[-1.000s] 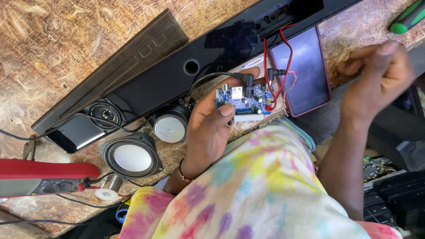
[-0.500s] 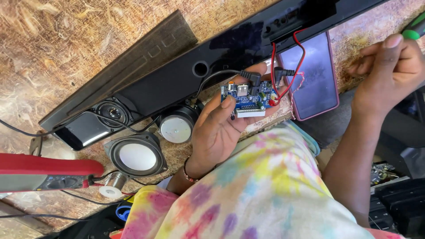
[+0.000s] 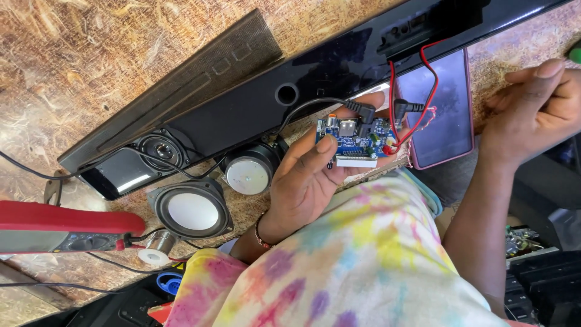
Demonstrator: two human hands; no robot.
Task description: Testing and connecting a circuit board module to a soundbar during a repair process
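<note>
The left hand pinches one blue circuit board, thumb on top, just below the long black soundbar housing. The right hand, fingers curled loosely together, rests beside one phone. Three round speakers lie alongside.

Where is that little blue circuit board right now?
In the head view, the blue circuit board sits right of centre, held in the left hand, just below the long black speaker bar and left of the phone.
</note>
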